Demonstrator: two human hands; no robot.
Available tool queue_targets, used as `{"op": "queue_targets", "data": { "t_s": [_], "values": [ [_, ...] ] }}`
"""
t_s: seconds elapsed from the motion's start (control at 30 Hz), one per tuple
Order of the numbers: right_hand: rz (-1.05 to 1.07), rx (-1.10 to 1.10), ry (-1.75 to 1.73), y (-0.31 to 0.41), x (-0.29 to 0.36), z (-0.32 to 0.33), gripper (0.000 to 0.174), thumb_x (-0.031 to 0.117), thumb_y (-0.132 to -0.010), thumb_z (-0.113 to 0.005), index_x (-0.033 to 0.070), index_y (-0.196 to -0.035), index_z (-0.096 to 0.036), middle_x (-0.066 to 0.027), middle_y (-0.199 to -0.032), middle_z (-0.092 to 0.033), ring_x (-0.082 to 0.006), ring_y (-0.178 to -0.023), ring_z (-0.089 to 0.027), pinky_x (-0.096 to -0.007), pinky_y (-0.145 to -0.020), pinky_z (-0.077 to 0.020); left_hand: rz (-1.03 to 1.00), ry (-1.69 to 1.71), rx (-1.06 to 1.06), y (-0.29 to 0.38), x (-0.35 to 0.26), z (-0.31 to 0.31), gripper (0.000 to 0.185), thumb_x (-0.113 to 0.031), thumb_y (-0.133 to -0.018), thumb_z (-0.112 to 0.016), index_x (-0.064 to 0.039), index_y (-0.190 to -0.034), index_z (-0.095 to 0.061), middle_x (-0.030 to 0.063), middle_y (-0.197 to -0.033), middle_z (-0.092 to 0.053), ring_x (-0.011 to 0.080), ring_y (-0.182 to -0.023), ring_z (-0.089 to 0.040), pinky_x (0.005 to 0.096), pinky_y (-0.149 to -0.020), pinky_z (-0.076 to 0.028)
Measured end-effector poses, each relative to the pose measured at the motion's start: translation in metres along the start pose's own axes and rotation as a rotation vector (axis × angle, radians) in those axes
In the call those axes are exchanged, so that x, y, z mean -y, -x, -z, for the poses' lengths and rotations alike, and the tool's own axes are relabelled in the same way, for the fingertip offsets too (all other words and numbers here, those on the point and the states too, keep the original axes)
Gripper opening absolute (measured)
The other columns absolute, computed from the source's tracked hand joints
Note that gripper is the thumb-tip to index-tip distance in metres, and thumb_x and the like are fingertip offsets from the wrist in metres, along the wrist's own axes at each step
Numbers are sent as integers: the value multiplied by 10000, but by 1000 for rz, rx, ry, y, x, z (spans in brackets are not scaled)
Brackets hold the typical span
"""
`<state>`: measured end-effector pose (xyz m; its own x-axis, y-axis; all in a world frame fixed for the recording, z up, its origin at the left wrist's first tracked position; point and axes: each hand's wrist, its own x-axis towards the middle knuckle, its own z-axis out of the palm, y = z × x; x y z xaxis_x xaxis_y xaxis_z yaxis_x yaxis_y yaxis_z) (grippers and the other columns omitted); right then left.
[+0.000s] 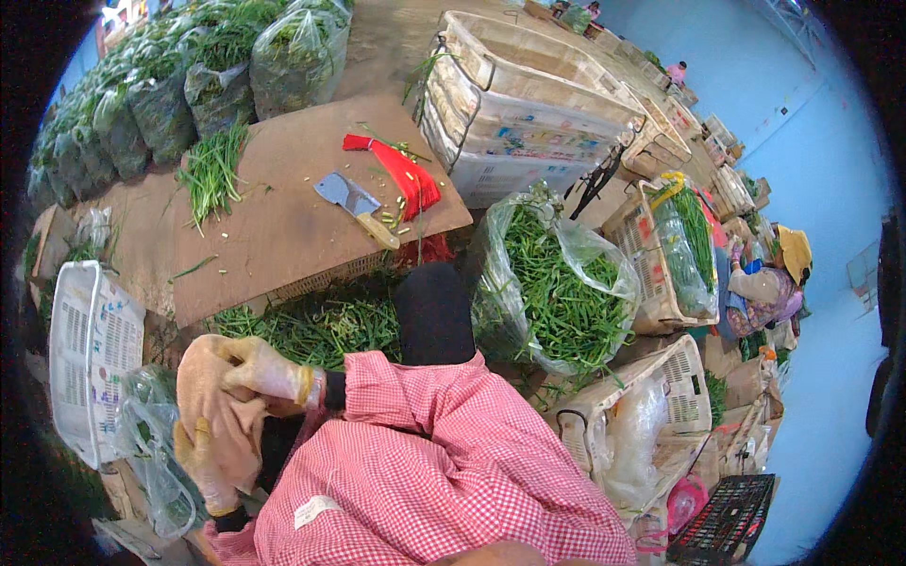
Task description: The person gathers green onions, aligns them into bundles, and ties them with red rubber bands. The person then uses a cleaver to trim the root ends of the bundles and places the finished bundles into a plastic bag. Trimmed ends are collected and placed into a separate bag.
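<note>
A peach-coloured cloth [219, 410] is bunched between my two gloved hands at the lower left, beside my pink checked smock [425, 481]. My right hand [272, 371] grips its upper part from above. Lower down, my left hand [207, 460] holds its near side, with part of the fingers hidden by the folds. On the brown board [283, 247] in front of me lie a cleaver [354, 205] with a pale yellow handle, a bundle of red ties [400, 173] and a bunch of green stalks [214, 170]. Small cut stem pieces are scattered around the cleaver.
Leaf trimmings [325, 325] lie below the board. An open plastic bag of greens [566, 290] stands to the right, near stacked white crates [524, 134]. A white crate [92, 361] stands left. Filled bags [297, 64] line the back. Another person [764, 290] sits far right.
</note>
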<state>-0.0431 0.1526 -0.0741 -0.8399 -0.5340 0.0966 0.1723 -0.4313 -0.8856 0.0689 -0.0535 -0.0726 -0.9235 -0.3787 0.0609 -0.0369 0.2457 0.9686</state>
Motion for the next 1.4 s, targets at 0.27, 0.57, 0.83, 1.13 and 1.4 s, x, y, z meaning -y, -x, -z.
{"op": "queue_targets", "data": {
  "t_s": [0.27, 0.57, 0.83, 1.13, 1.4],
  "values": [
    [500, 58, -91, -58, 166, -48, 295, 174, -815, -723, 19, -1062, -677, -80, -1028, -689, -163, -980, -626, -328, -841, -518, -462, 584, 470, -79, -167, -29, 513, -182, -988, -643, -4, -1433, -460, 103, -1259, -615, 199, -1137, -603, 320, -949, -500],
    [829, 6, 52, -45, 224, 57, 539, 159, -918, -692, -37, -1394, -534, -113, -1254, -676, -183, -1159, -617, -335, -954, -524, -757, 186, 155, -240, -222, -133, 513, -49, -941, -672, -37, -1421, -490, 87, -1279, -625, 140, -1068, -628, 277, -879, -540],
    [382, -810, 693, 142, 115, 186, 475, 64, -931, -658, 15, -1396, -579, -119, -1324, -660, -199, -1114, -673, -324, -971, -527, -967, -273, 270, -301, -77, -244, 588, 20, -932, -595, -20, -1500, -448, 147, -1448, -534, 282, -1314, -533, 361, -1102, -429],
    [424, -1156, 479, 254, 77, 230, 415, 54, -1004, -605, -7, -1411, -557, -94, -1361, -643, -172, -1202, -630, -303, -1057, -476, -334, -659, 667, -271, 6, -168, 357, -180, -880, -709, 29, -1169, -694, 203, -1102, -719, 332, -1015, -689, 395, -927, -516],
    [462, -1201, 1029, 233, 90, 212, 500, 144, -928, -690, 80, -1411, -578, -98, -1325, -660, -250, -1165, -654, -363, -1050, -480, -207, -911, 970, -231, 66, -67, 334, -310, -887, -707, -2, -1002, -766, 209, -901, -753, 319, -816, -739, 426, -766, -549]
  ]
}}
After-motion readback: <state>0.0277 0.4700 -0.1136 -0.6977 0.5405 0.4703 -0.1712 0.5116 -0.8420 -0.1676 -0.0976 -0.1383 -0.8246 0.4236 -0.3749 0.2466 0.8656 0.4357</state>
